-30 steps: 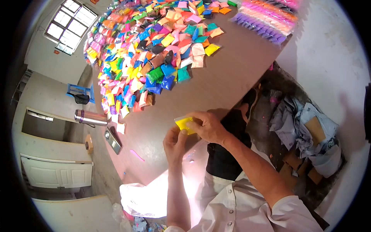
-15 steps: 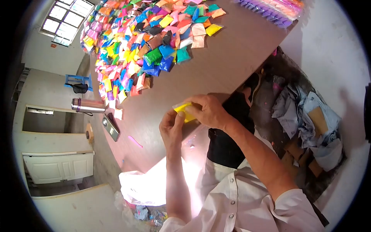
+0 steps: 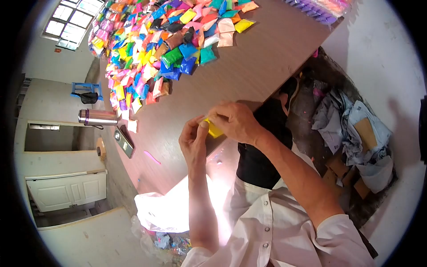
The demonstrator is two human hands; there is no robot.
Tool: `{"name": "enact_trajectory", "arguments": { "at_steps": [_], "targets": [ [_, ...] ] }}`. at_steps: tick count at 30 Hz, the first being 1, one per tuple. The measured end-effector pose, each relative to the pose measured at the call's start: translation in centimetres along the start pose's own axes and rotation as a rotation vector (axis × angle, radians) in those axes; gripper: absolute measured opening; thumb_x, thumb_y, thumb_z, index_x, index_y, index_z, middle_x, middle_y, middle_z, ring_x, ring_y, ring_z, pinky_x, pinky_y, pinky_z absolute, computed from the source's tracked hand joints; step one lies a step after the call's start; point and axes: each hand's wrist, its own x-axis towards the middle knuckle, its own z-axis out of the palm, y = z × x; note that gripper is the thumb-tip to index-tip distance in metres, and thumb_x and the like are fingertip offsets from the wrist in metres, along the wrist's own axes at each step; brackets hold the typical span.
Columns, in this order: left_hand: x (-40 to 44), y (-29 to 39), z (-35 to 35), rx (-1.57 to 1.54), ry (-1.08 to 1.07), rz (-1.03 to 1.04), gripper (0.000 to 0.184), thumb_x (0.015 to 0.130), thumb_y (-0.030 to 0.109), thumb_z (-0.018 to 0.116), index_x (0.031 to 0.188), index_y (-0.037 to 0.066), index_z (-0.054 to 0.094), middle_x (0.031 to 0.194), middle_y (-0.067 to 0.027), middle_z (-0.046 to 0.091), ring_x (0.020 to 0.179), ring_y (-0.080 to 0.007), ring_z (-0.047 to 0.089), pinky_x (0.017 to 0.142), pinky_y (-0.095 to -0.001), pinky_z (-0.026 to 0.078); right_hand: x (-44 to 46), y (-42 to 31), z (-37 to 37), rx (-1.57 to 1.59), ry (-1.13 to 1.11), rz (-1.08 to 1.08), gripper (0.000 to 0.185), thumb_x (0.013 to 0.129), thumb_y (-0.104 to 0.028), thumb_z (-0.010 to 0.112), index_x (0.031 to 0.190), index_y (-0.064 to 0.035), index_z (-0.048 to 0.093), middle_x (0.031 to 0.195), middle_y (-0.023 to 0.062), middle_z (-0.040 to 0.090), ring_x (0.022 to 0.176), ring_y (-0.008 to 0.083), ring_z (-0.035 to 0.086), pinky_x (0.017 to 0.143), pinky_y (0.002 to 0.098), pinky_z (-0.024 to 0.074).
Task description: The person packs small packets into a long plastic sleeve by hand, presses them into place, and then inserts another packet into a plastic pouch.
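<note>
Between my two hands, over the near edge of the brown table (image 3: pixel 249 66), is a small yellow packet (image 3: pixel 214 129). My left hand (image 3: pixel 195 139) pinches its left side with thumb and fingers. My right hand (image 3: pixel 235 122) is closed at its upper edge, the fingertips close to those of the left. Part of the packet is hidden behind the fingers, and its contents cannot be made out. Beyond my hands lies a large heap of small colourful packets (image 3: pixel 173 55), in yellow, blue, green, pink and other colours.
A steel flask (image 3: pixel 98 117) and a phone (image 3: pixel 123 141) are on the table at left, near a pink strip (image 3: pixel 152 157). Purple packaged items (image 3: pixel 313 11) lie at the far right corner. Grey bags (image 3: pixel 331 120) and cardboard pieces are on the floor at right. A white bag (image 3: pixel 162 207) hangs near my left forearm.
My hands have shifted slightly left, still on the yellow packet. My right fingers have risen along its top edge. The whole view has moved a little.
</note>
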Motion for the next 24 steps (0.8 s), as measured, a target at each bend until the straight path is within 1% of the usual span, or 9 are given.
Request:
{"name": "enact_trajectory", "arguments": {
  "at_steps": [2,6,8,9,11,14,17,20,24],
  "targets": [
    [0.0,-0.2,-0.4,0.045,0.002,0.027,0.020,0.103,0.019,0.074,0.108,-0.001,0.075,0.094,-0.0017,0.073,0.086,-0.0072,0.063,0.080,-0.0227,0.049,-0.3,0.0,0.1,-0.061,0.018,-0.041,0.017,0.095,-0.020,0.070,0.095,-0.0037,0.075,0.093,0.0159,0.074,0.086,0.0370,0.072,0.077,0.0439,0.0574],
    [-0.2,-0.4,-0.3,0.020,0.014,0.026,0.020,0.103,0.019,0.074,0.108,-0.001,0.075,0.094,-0.0015,0.073,0.086,-0.0073,0.062,0.080,-0.0227,0.049,-0.2,-0.2,0.3,-0.055,0.011,-0.024,0.016,0.095,-0.019,0.070,0.096,-0.0041,0.074,0.094,0.0155,0.074,0.086,0.0364,0.072,0.077,0.0434,0.0575],
    [0.0,-1.1,-0.7,0.054,0.025,0.041,0.019,0.105,0.018,0.073,0.110,0.000,0.073,0.098,-0.0037,0.073,0.089,-0.0089,0.065,0.087,-0.0252,0.054,-0.3,-0.4,0.2,-0.040,0.051,-0.037,0.016,0.094,-0.019,0.070,0.099,-0.0043,0.074,0.094,0.0154,0.074,0.087,0.0359,0.072,0.076,0.0429,0.0574],
    [0.0,-1.3,-0.8,0.053,0.024,0.042,0.019,0.105,0.018,0.073,0.110,0.000,0.073,0.098,-0.0037,0.073,0.089,-0.0089,0.065,0.087,-0.0252,0.054,-0.2,-0.4,0.1,-0.041,0.051,-0.038,0.016,0.094,-0.019,0.070,0.099,-0.0043,0.074,0.094,0.0154,0.074,0.087,0.0359,0.072,0.076,0.0429,0.0574],
    [0.0,-1.1,-0.7,0.032,0.031,0.012,0.020,0.105,0.019,0.073,0.112,0.000,0.073,0.102,-0.0047,0.075,0.092,-0.0093,0.067,0.088,-0.0258,0.054,-0.2,-0.5,-0.1,-0.010,0.007,0.040,0.015,0.093,-0.017,0.071,0.102,-0.0045,0.074,0.095,0.0155,0.074,0.087,0.0357,0.073,0.077,0.0428,0.0575],
    [-0.2,0.1,0.1,-0.022,-0.011,0.031,0.022,0.104,0.019,0.074,0.115,-0.001,0.075,0.103,-0.0039,0.076,0.093,-0.0082,0.066,0.084,-0.0233,0.052,-0.2,-0.1,0.2,0.065,0.037,0.039,0.015,0.092,-0.016,0.073,0.102,-0.0040,0.073,0.097,0.0157,0.074,0.087,0.0354,0.073,0.077,0.0428,0.0575],
    [0.0,-0.4,-0.3,-0.022,-0.074,0.029,0.024,0.104,0.017,0.074,0.121,-0.001,0.073,0.106,-0.0048,0.076,0.094,-0.0090,0.068,0.086,-0.0240,0.053,-0.2,0.1,0.1,0.121,0.036,0.072,0.015,0.092,-0.015,0.074,0.103,-0.0045,0.074,0.098,0.0155,0.074,0.088,0.0350,0.073,0.078,0.0430,0.0577],
    [0.3,-1.1,-0.7,-0.021,-0.078,0.050,0.024,0.104,0.016,0.073,0.121,-0.001,0.072,0.106,-0.0051,0.076,0.093,-0.0089,0.068,0.086,-0.0240,0.053,-0.2,0.1,-0.1,-0.011,0.002,0.027,0.018,0.093,-0.016,0.074,0.107,-0.0047,0.073,0.100,0.0157,0.075,0.091,0.0346,0.074,0.081,0.0424,0.0585],
    [0.0,-1.2,-1.0,-0.055,-0.065,0.040,0.023,0.104,0.016,0.074,0.120,-0.001,0.072,0.106,-0.0051,0.076,0.093,-0.0087,0.068,0.086,-0.0236,0.053,-0.3,-0.3,0.0,-0.020,0.013,-0.034,0.022,0.094,-0.016,0.074,0.112,-0.0039,0.073,0.102,0.0163,0.075,0.093,0.0342,0.074,0.084,0.0416,0.0593]
  ]
}}
